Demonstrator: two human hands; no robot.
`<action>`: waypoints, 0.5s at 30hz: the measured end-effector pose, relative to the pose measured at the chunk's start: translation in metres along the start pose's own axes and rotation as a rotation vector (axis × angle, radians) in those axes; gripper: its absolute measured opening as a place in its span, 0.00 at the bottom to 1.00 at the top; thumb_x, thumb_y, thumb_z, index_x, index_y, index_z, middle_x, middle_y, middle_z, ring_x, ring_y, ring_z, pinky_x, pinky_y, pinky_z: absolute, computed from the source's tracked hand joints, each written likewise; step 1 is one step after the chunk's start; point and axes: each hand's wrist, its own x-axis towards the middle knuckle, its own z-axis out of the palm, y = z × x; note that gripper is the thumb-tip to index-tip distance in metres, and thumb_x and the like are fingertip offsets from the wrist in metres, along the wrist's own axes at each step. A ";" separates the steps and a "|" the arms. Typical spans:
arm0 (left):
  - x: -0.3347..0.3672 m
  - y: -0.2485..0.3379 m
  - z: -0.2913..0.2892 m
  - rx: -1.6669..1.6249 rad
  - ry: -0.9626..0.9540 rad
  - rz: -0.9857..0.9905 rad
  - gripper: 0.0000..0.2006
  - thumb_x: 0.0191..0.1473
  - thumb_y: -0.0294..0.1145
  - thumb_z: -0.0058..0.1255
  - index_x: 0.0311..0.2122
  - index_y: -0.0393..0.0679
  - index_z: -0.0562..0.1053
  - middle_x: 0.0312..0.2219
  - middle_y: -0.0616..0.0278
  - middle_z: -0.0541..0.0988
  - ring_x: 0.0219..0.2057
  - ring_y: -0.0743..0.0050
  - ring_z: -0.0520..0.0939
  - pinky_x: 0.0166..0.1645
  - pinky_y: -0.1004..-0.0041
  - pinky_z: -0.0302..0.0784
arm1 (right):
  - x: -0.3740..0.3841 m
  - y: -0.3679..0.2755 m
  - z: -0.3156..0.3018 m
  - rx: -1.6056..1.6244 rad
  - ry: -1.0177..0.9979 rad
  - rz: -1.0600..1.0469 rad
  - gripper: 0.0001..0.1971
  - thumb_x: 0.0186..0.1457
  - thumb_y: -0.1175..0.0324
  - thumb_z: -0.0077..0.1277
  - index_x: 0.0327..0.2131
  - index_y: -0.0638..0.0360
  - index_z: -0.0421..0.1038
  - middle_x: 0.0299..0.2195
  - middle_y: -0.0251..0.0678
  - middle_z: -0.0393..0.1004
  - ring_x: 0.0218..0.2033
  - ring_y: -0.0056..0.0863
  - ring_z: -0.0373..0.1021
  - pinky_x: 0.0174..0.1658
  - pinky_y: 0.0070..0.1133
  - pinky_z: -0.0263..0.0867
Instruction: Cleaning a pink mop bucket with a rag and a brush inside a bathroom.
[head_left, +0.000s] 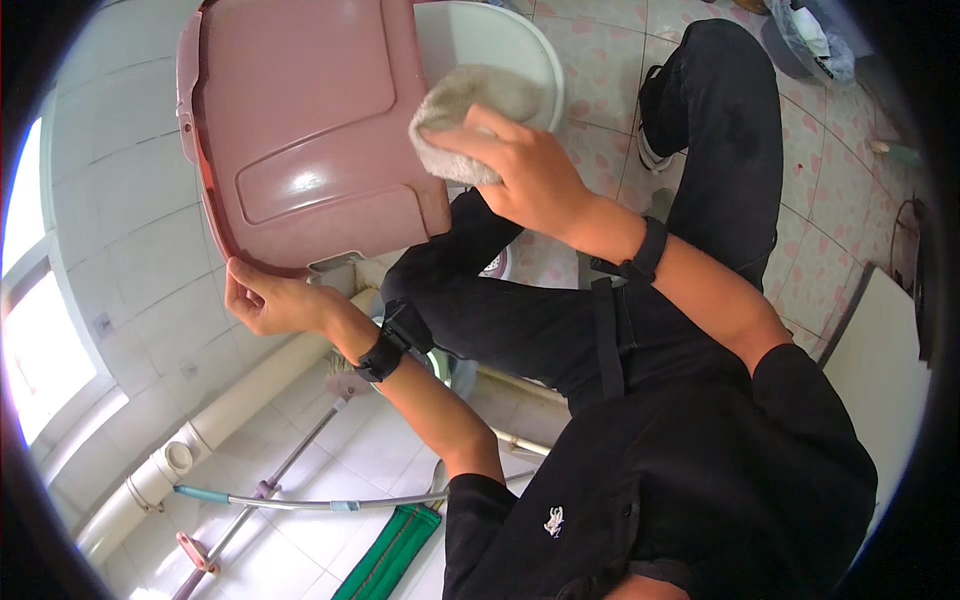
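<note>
L hand (265, 302) pinched, R hand (530, 172) curled, both fwd.

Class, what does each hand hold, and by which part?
Left hand: the pink lid, by its lower-left corner. Right hand: the grey cloth, by its lower right part.

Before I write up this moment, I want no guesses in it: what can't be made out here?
In the head view:
Pink lid: far side turned away; top end cut off by the upper edge.
Cloth: part covered by the right hand.
White basin: partly behind the lid and cloth.
Green mop: one end cut off by the lower edge.
</note>
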 end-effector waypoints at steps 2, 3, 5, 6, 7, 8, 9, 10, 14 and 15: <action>-0.001 0.005 0.001 -0.017 -0.007 -0.005 0.18 0.62 0.41 0.53 0.41 0.32 0.70 0.37 0.55 0.75 0.36 0.69 0.79 0.39 0.71 0.80 | -0.011 -0.004 -0.002 -0.027 -0.032 0.019 0.34 0.37 0.85 0.45 0.51 0.45 0.76 0.37 0.37 0.72 0.26 0.42 0.72 0.31 0.32 0.71; -0.002 0.007 0.001 -0.015 -0.005 -0.004 0.18 0.62 0.41 0.53 0.41 0.32 0.70 0.37 0.55 0.75 0.36 0.69 0.79 0.39 0.71 0.80 | -0.017 -0.002 0.002 -0.007 -0.025 0.003 0.35 0.36 0.85 0.46 0.51 0.44 0.76 0.36 0.37 0.71 0.26 0.42 0.72 0.31 0.31 0.71; -0.003 0.012 0.004 -0.051 -0.012 -0.003 0.17 0.61 0.41 0.53 0.41 0.32 0.71 0.36 0.55 0.76 0.35 0.69 0.79 0.38 0.71 0.80 | -0.027 -0.001 0.004 0.011 -0.014 -0.010 0.36 0.35 0.86 0.46 0.51 0.44 0.75 0.36 0.36 0.71 0.27 0.41 0.72 0.30 0.30 0.71; -0.002 0.010 0.003 -0.053 -0.013 -0.002 0.17 0.61 0.41 0.53 0.41 0.32 0.71 0.36 0.55 0.76 0.35 0.69 0.79 0.38 0.71 0.80 | -0.033 -0.003 0.005 0.009 -0.027 -0.002 0.36 0.34 0.85 0.47 0.51 0.44 0.75 0.35 0.36 0.71 0.27 0.40 0.72 0.30 0.30 0.71; 0.000 0.009 0.003 -0.045 -0.028 0.030 0.17 0.61 0.41 0.53 0.40 0.32 0.71 0.35 0.55 0.76 0.35 0.69 0.79 0.38 0.72 0.80 | -0.038 -0.003 0.006 0.005 -0.037 0.004 0.37 0.33 0.85 0.48 0.51 0.43 0.75 0.35 0.35 0.70 0.27 0.38 0.72 0.30 0.29 0.72; 0.002 0.007 0.003 -0.038 -0.043 0.062 0.17 0.61 0.40 0.54 0.40 0.32 0.72 0.35 0.55 0.76 0.35 0.69 0.79 0.39 0.72 0.80 | -0.045 -0.005 0.007 0.004 -0.032 0.003 0.37 0.33 0.85 0.48 0.51 0.43 0.75 0.35 0.35 0.70 0.27 0.38 0.72 0.30 0.29 0.72; 0.002 0.006 0.003 -0.042 -0.044 0.065 0.17 0.61 0.40 0.54 0.40 0.32 0.72 0.35 0.55 0.76 0.35 0.69 0.79 0.39 0.72 0.80 | -0.052 -0.006 0.009 -0.017 -0.071 -0.017 0.37 0.33 0.85 0.48 0.51 0.44 0.75 0.34 0.35 0.70 0.27 0.37 0.72 0.30 0.29 0.72; 0.001 0.009 0.005 -0.047 -0.043 0.073 0.17 0.61 0.40 0.54 0.39 0.32 0.72 0.34 0.55 0.76 0.35 0.70 0.78 0.38 0.72 0.80 | -0.057 -0.007 0.010 -0.040 -0.111 -0.034 0.37 0.32 0.85 0.49 0.51 0.44 0.75 0.34 0.34 0.70 0.28 0.35 0.72 0.30 0.29 0.72; 0.004 0.007 0.006 0.003 -0.017 0.133 0.16 0.60 0.39 0.54 0.39 0.32 0.72 0.32 0.57 0.77 0.33 0.72 0.78 0.35 0.74 0.79 | -0.063 -0.008 0.008 0.018 -0.168 -0.104 0.35 0.32 0.81 0.50 0.52 0.46 0.75 0.34 0.36 0.70 0.31 0.36 0.73 0.34 0.29 0.72; 0.004 0.006 0.006 0.000 -0.017 0.134 0.16 0.60 0.39 0.54 0.39 0.32 0.72 0.32 0.57 0.77 0.33 0.72 0.78 0.35 0.74 0.79 | -0.060 -0.008 0.005 0.017 -0.166 -0.106 0.35 0.32 0.81 0.50 0.52 0.46 0.75 0.34 0.36 0.70 0.31 0.36 0.73 0.34 0.29 0.72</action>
